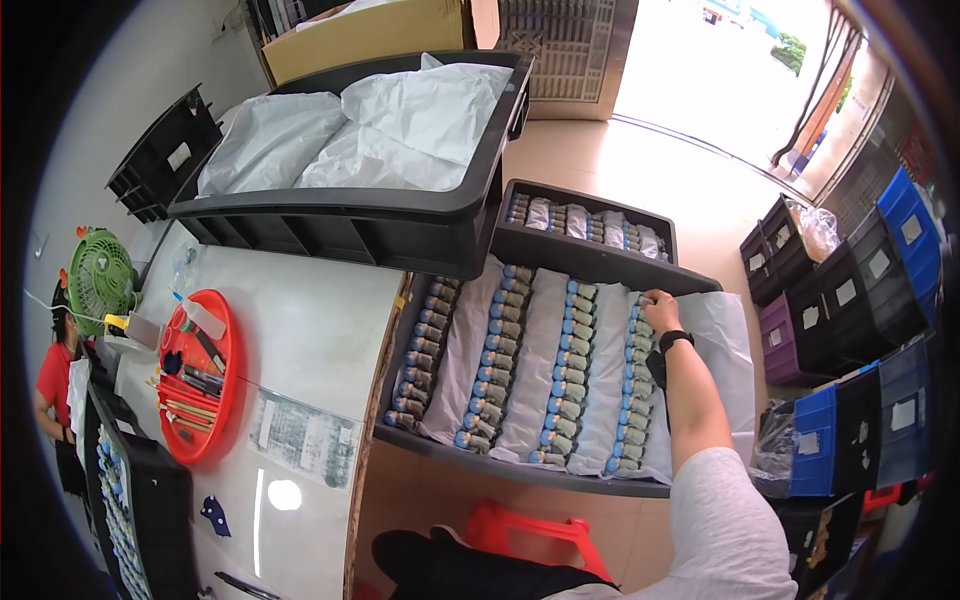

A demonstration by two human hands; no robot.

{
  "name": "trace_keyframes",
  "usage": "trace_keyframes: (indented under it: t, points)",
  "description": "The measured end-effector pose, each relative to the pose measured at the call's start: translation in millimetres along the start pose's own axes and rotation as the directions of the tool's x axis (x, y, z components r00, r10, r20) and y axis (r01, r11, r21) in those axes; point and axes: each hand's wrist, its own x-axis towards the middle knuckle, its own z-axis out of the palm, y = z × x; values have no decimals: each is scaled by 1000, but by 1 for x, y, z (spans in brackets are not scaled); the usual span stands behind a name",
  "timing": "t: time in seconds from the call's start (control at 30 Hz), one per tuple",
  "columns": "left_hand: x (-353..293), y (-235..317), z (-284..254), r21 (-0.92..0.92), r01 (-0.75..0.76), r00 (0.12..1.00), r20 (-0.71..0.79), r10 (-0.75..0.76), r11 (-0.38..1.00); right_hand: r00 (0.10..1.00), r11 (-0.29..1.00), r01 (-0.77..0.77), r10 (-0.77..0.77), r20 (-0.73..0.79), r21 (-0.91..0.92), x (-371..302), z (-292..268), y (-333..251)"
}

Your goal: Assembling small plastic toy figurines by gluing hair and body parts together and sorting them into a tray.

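My right hand (660, 312) reaches to the far end of the rightmost row of small figurines (637, 380). Its fingers are pinched on a small figurine there; the hand partly covers it. The figurines have light blue tops and grey-green bodies, and lie side by side in several rows. White padding strips (533, 360) separate these rows inside a large black crate (560, 478). A white sheet (718, 370) hangs over the crate's right side. A dark band (676, 340) circles my right wrist. My left hand is out of sight.
Left of the crate, a white table (300, 310) carries a red tray (236, 400) of brushes and tools. A black bin (380, 215) with white sheets stands beyond. Another figurine crate (590, 200) sits behind. Stacked bins (840, 290) line the right; a red stool (540, 525) is below.
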Motion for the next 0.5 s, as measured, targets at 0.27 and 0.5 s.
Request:
trace_keyframes:
  t: [0.27, 0.5]
  points:
    - [1, 9, -2, -44, 54, 998, 39, -52, 998, 988, 987, 152, -152, 2, -56, -22, -57, -8]
    - [4, -60, 5, -17, -177, 984, -32, 177, 984, 959, 924, -4, -104, -263, -383, -115, -202, 40]
